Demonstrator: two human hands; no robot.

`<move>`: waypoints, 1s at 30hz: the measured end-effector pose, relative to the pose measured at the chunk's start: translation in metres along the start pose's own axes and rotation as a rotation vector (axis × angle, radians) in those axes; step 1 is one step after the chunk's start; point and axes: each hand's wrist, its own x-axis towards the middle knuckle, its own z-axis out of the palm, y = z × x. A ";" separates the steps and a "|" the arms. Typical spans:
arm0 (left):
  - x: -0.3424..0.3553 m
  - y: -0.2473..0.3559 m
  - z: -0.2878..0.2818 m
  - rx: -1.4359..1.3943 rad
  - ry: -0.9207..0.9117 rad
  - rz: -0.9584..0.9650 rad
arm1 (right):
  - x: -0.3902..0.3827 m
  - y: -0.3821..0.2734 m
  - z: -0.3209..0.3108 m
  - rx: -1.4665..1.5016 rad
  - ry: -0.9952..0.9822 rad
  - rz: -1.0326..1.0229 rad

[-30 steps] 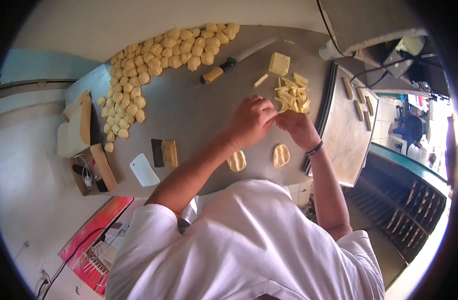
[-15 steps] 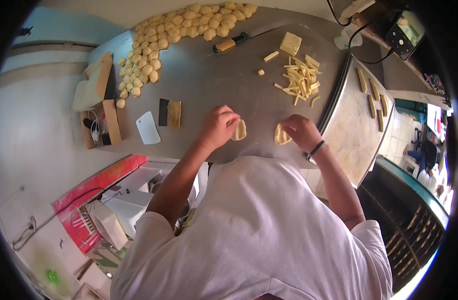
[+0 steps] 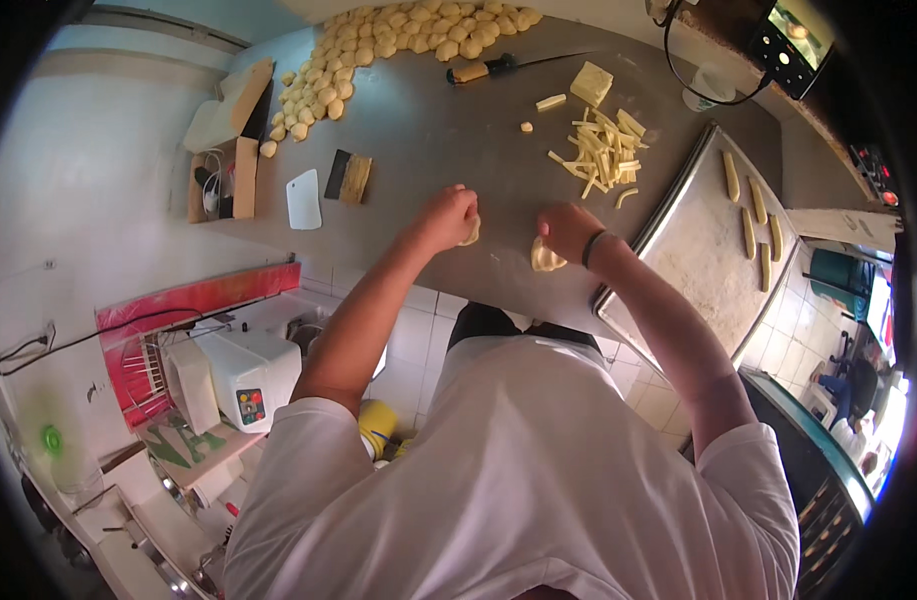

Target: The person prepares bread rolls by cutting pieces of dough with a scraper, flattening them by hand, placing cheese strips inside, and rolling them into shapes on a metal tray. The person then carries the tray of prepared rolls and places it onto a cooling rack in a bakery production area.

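Observation:
My left hand (image 3: 452,214) is curled closed on a flat dough piece (image 3: 469,236), which is mostly hidden under it at the middle of the steel table (image 3: 378,240). My right hand (image 3: 568,230) is closed over another oval dough piece (image 3: 546,258), its lower part showing below the fingers. Behind that hand lie pale yellow sticks (image 3: 603,150), probably cheese, a block (image 3: 591,83) of the same colour and a small loose lump (image 3: 525,127).
Several dough balls (image 3: 398,30) cover the back left, near a knife (image 3: 478,70). A white scraper (image 3: 303,198), a dark-and-tan scraper (image 3: 348,176) and an open box (image 3: 223,175) are leftward. A tray (image 3: 668,280) with dough rolls is rightward, below a phone (image 3: 788,45).
My hands have gone from close together at the stick pile to apart, each down on its own dough piece, fingers now more curled. The view has shifted, showing more floor and machinery.

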 end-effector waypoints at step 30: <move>0.014 0.003 0.055 0.154 0.653 0.528 | 0.031 -0.028 0.066 -0.200 1.072 0.055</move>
